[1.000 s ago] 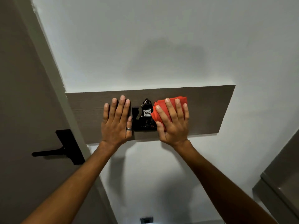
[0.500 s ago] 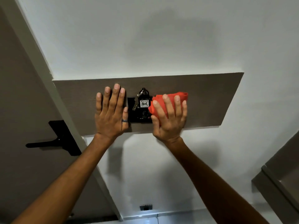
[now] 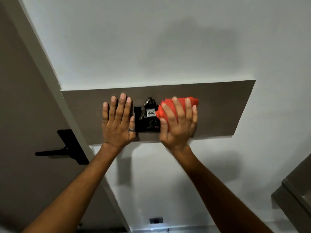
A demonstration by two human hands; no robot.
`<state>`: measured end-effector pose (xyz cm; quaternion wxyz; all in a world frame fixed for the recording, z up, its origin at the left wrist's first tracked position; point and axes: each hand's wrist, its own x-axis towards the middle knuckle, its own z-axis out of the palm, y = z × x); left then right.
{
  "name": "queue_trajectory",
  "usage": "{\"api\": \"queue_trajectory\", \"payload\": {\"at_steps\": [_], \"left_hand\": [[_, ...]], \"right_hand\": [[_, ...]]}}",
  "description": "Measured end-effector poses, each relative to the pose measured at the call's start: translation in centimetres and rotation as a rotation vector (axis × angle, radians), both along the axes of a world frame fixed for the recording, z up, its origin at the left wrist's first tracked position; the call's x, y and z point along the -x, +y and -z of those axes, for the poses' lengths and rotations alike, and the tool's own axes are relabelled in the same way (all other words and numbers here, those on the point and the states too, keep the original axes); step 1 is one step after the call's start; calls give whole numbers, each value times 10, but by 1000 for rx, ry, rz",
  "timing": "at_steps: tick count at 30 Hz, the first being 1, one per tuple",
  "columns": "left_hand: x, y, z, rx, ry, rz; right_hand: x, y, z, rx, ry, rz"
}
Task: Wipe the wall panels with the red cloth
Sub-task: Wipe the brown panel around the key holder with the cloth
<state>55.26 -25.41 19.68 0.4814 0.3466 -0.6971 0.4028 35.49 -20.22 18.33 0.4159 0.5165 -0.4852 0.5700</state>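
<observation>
A brown wood-grain wall panel runs across the white wall. My right hand presses a folded red cloth flat against the panel, fingers spread over it, just right of a black key-card holder with keys and a tag. My left hand lies flat on the panel to the left of the holder, fingers together and holding nothing; a ring is on one finger.
A brown door with a black lever handle stands at the left, beside its pale frame. A grey cabinet corner juts in at the lower right. A wall socket sits low on the white wall.
The right hand with the cloth has slid a little to the right along the panel, away from the holder. The left hand stays flat in place. The camera view has shifted slightly.
</observation>
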Motion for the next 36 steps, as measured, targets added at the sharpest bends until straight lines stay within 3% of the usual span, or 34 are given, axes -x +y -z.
{"api": "queue_trajectory", "payload": {"at_steps": [2,5,10,13,17,21,22,25,26,30,34,36], "left_hand": [[-1,-1,1,-27,5,-2],[-1,-1,8,-16,4,1],[-1,0,4,-35,9,-7],[-1,-1,5,-14,5,-1],[1,-1,5,-21,26,-8],[-1,-3,7,-13,17,-3],[0,-3,7,-9,18,-16],[0,0,5,-10,13,-3],[-1,0,5,-13,7,-2],[-1,-3,8,-7,27,4],[0,-2,5,-5,13,10],[0,-4,7,-7,20,-2]], "right_hand": [[-7,-1,8,-15,-4,-51],[30,3,25,-1,240,-39],[-22,2,21,0,-118,-56],[18,-2,13,10,160,-58],[-2,-4,0,-10,-120,38],[9,-7,0,27,175,-45],[17,-8,-1,35,159,-25],[-15,-3,-2,-7,-139,43],[-25,-2,-1,-12,-148,40],[19,-2,-16,37,183,-21],[-4,-9,-17,31,-68,70],[-8,-8,2,38,28,63]]}}
